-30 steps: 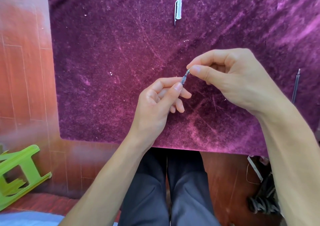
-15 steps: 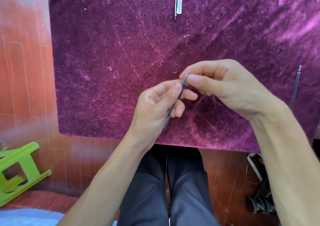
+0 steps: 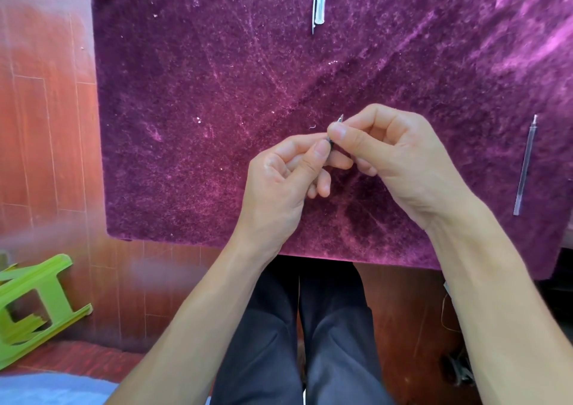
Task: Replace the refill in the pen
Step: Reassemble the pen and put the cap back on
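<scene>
Both hands meet over the desk [image 3: 217, 94], the left hand [image 3: 279, 181] gripping the pen [image 3: 330, 141] and the right hand [image 3: 390, 159] pinching its tip [image 3: 340, 119], which looks like unscrewing, so next the fingers must twist it free.

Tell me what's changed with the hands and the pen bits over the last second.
The right hand slid its pinch closer to the left hand, so less of the pen shows between them. Both hands kept hold. The cap and the loose refill stayed put on the purple cloth.
</scene>
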